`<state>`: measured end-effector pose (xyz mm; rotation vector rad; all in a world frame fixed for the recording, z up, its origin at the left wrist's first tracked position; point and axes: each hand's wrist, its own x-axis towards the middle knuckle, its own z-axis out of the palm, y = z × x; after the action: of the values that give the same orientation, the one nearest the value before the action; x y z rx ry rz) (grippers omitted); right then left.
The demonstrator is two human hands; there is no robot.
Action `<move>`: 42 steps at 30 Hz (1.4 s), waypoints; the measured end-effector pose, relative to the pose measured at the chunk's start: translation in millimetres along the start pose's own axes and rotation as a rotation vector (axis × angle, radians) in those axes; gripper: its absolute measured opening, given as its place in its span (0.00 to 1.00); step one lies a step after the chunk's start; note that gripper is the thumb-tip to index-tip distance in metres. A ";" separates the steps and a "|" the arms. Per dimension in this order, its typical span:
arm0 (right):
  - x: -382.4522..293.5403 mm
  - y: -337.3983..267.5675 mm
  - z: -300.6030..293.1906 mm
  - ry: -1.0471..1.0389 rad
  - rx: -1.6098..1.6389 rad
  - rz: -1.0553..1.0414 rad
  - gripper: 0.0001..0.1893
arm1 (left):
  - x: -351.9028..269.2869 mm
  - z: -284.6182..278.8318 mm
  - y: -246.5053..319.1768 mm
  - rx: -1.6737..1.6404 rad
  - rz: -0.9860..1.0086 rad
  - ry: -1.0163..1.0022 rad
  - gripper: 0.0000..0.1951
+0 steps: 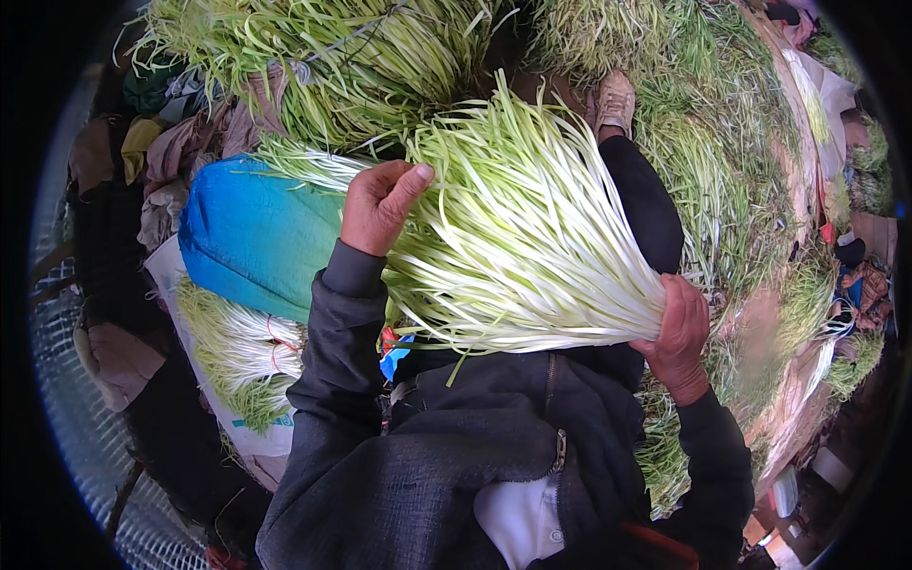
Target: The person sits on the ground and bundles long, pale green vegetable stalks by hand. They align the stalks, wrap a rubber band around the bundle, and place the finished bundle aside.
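Observation:
A large fanned bunch of blanched chive-like leaves (527, 242), white at the stem end and yellow-green at the tips, lies across my lap. My right hand (673, 335) is wrapped around its gathered white end. At the bunch's left edge is my left hand (388, 203), its fingers curled and its thumb pointing toward the leaves. Whether a leaf is pinched in it is hidden. Just behind that hand, more pale leaves (320, 162) rest on a blue-green plastic sheet (249, 235).
Tied bundles of the same leaves (274, 345) lie on a white sack (260, 445) at left. A big green heap (342, 78) rises ahead. Loose leaves (712, 178) cover the ground at right, near my shoe (615, 103). Cloths (178, 157) are piled at far left. Another person (863, 285) is at far right.

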<state>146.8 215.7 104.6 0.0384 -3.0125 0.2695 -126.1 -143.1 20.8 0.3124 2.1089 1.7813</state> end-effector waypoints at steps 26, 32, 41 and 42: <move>1.1 3.2 0.5 0.019 -0.014 -0.022 0.51 | 74.0 38.5 26.3 0.371 0.448 -0.174 0.10; 0.3 6.1 2.9 0.031 -0.012 -0.021 0.51 | 64.5 46.5 22.7 0.377 0.403 -0.154 0.06; -0.6 7.6 2.6 0.028 0.011 -0.011 0.52 | 61.3 51.7 9.1 0.384 0.324 -0.035 0.04; -0.9 7.8 2.9 0.030 0.011 -0.011 0.52 | 61.4 52.3 5.6 0.389 0.347 -0.006 0.04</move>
<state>147.1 222.9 100.3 0.0511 -2.9806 0.2833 -161.0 -70.8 11.0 0.8284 2.5110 1.5136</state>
